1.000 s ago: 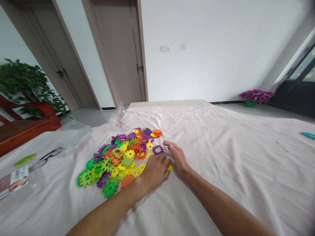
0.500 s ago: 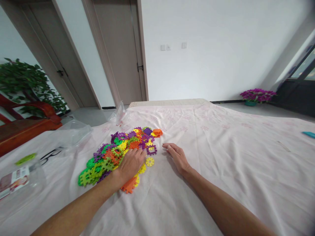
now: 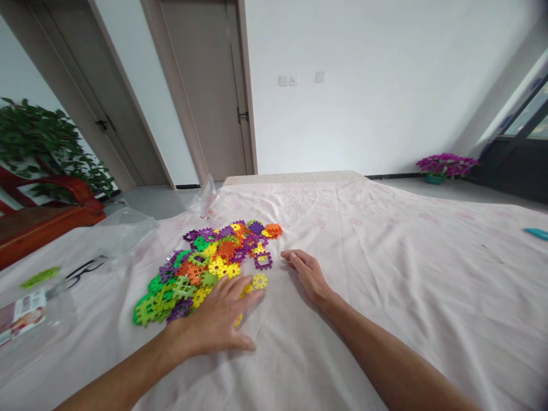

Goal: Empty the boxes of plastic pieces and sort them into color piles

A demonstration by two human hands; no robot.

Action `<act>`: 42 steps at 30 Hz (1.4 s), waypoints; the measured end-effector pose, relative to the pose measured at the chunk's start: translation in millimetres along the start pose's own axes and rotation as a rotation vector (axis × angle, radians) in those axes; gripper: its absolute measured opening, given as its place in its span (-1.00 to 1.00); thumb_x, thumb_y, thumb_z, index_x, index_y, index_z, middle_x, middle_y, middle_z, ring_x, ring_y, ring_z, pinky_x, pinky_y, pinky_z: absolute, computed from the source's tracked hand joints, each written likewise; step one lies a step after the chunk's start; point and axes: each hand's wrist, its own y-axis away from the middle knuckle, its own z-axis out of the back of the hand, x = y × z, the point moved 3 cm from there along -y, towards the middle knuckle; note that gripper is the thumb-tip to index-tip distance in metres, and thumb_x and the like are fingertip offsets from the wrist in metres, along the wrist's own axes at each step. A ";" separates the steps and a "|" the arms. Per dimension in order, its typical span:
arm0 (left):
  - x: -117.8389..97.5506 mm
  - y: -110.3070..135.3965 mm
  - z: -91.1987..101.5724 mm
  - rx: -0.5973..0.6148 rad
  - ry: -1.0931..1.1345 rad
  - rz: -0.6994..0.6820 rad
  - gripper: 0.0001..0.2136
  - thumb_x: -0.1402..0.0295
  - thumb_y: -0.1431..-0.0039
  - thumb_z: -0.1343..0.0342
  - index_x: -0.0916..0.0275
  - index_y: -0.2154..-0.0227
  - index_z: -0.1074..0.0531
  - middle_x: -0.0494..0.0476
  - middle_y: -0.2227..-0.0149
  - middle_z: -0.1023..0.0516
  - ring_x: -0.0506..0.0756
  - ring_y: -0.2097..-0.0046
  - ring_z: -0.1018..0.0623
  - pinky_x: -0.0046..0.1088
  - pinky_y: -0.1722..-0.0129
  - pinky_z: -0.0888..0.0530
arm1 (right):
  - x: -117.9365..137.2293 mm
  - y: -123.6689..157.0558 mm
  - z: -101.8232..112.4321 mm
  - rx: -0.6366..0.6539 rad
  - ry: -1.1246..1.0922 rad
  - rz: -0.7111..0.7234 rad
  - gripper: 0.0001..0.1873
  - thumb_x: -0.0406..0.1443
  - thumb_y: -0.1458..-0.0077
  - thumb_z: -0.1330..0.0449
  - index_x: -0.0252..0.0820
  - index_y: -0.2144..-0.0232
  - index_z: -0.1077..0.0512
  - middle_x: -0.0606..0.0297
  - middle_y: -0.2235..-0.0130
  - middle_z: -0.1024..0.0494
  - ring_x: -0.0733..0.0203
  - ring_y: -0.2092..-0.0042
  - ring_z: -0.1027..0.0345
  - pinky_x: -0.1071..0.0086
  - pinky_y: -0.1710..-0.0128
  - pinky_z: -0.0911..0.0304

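A heap of interlocking plastic pieces (image 3: pixel 201 260) in green, purple, orange and yellow lies on the pale cloth. My left hand (image 3: pixel 216 317) is over its near right edge, fingers spread and thumb apart, covering some pieces; I see nothing in its grasp. A yellow notched disc (image 3: pixel 260 281) lies just beyond those fingertips. Behind the disc is a purple square frame piece (image 3: pixel 262 261), at the heap's right edge. My right hand (image 3: pixel 309 275) rests on the cloth to the right of the frame, fingers loosely stretched out and holding nothing.
On the left lie dark-framed glasses (image 3: pixel 85 268), a green piece (image 3: pixel 40 277), a clear package with a label (image 3: pixel 32 314) and a clear plastic container (image 3: pixel 128 231). A clear bag (image 3: pixel 208 200) stands behind the heap. A blue object (image 3: pixel 537 233) lies far right.
My left hand has drawn back toward me from the heap and spread its fingers, uncovering yellow pieces and covering the orange ones near the front edge. My right hand has hardly moved.
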 end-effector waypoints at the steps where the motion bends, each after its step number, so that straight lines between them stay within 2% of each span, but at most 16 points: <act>1: -0.7 2.7 -6.3 0.033 -0.007 -0.012 -0.13 -0.15 0.11 -0.25 -0.08 -0.29 -0.10 0.20 -0.34 -0.14 0.34 -0.32 -0.17 0.00 -0.25 -0.12 | -0.6 -0.1 0.1 0.002 0.003 0.001 -0.55 0.02 -0.19 -0.05 -0.17 0.22 -0.57 0.16 0.13 -0.60 0.05 0.07 -0.42 0.23 0.03 -0.26; 4: 4.7 5.9 -18.4 -0.005 -0.074 -0.013 -0.29 -0.08 -0.11 -0.12 -0.09 -0.30 -0.08 0.20 -0.35 -0.14 0.31 -0.33 -0.16 0.03 -0.26 -0.07 | -3.2 -0.4 0.3 0.005 0.024 -0.007 -0.54 0.02 -0.19 -0.06 -0.18 0.21 -0.57 0.16 0.17 -0.60 0.06 0.10 -0.42 0.24 0.05 -0.27; 7: 11.8 4.1 -19.6 -0.123 -0.148 0.009 -0.56 0.18 -0.30 0.02 -0.07 -0.23 -0.21 0.15 -0.27 -0.28 0.20 -0.24 -0.30 -0.10 -0.22 -0.16 | -5.0 -0.6 0.4 0.009 0.056 -0.020 -0.53 0.01 -0.20 -0.05 -0.19 0.22 -0.58 0.17 0.21 -0.60 0.06 0.13 -0.42 0.25 0.07 -0.27; 11: 16.5 -1.8 -15.3 -0.199 -0.218 0.067 -0.69 0.36 -0.28 0.01 0.03 -0.06 -0.37 0.16 -0.06 -0.45 0.18 -0.03 -0.44 -0.18 -0.04 -0.32 | -3.5 -0.3 0.0 0.018 0.083 -0.025 -0.54 -0.01 -0.20 -0.05 -0.20 0.23 -0.58 0.18 0.23 -0.60 0.07 0.15 -0.42 0.26 0.10 -0.27; 16: 27.5 -10.8 -15.2 -0.199 -0.217 0.085 -0.85 0.44 -0.27 0.03 0.17 0.19 -0.42 0.15 0.20 -0.48 0.14 0.14 -0.48 -0.27 0.09 -0.38 | 2.3 0.5 -0.2 0.018 0.111 -0.022 -0.54 0.00 -0.18 -0.05 -0.21 0.26 -0.58 0.18 0.25 -0.60 0.08 0.18 -0.42 0.26 0.11 -0.27; 22: 46.7 -14.6 -12.8 -0.247 -0.188 0.182 -0.80 0.42 -0.35 0.15 0.20 0.22 -0.39 0.10 0.29 -0.52 0.08 0.23 -0.54 -0.37 0.22 -0.39 | 4.3 -0.1 -0.5 0.021 0.156 -0.016 -0.58 -0.05 -0.18 -0.04 -0.18 0.28 -0.59 0.18 0.24 -0.61 0.07 0.19 -0.43 0.25 0.10 -0.27; 28: 73.5 -7.7 0.4 -0.312 -0.160 0.346 -0.75 0.33 -0.38 0.20 0.17 0.11 -0.39 0.10 0.22 -0.60 0.07 0.25 -0.59 -0.44 0.34 -0.36 | 1.5 -1.1 -0.9 0.015 0.160 -0.005 -0.59 -0.06 -0.18 -0.05 -0.19 0.28 -0.59 0.19 0.25 -0.61 0.08 0.20 -0.44 0.26 0.12 -0.28; 32: 98.2 1.4 17.4 -0.406 -0.184 0.545 -0.69 0.23 -0.37 0.22 0.13 0.04 -0.39 0.12 0.10 -0.59 0.13 0.20 -0.59 -0.39 0.32 -0.38 | 1.5 -1.0 -1.3 0.012 0.156 -0.009 -0.58 -0.04 -0.17 -0.05 -0.18 0.28 -0.59 0.19 0.26 -0.61 0.07 0.19 -0.44 0.26 0.13 -0.29; 35: 114.0 4.3 26.6 -0.448 -0.213 0.634 -0.67 0.21 -0.34 0.20 0.12 0.00 -0.38 0.15 0.00 -0.53 0.18 0.09 -0.55 -0.34 0.19 -0.41 | 1.2 -1.0 -1.5 0.017 0.162 -0.008 -0.58 -0.05 -0.17 -0.05 -0.19 0.28 -0.58 0.19 0.25 -0.61 0.07 0.20 -0.44 0.25 0.13 -0.29; 38: 132.7 2.8 23.4 -0.400 -0.211 0.739 -0.55 0.09 -0.24 0.09 0.11 -0.13 -0.31 0.25 -0.13 -0.40 0.29 -0.07 -0.46 -0.20 0.00 -0.37 | 0.5 -1.0 -1.4 0.014 0.168 -0.006 -0.59 -0.05 -0.17 -0.05 -0.18 0.29 -0.59 0.19 0.26 -0.61 0.07 0.20 -0.43 0.24 0.11 -0.29; 42: 160.6 -3.5 0.9 -0.154 0.016 0.876 -0.23 -0.14 -0.04 -0.01 0.07 -0.30 -0.10 0.36 -0.29 -0.20 0.42 -0.16 -0.38 -0.05 -0.04 -0.34 | 0.3 -1.1 -1.7 0.017 0.165 -0.005 -0.59 -0.06 -0.17 -0.05 -0.18 0.29 -0.59 0.19 0.26 -0.62 0.07 0.20 -0.44 0.24 0.11 -0.29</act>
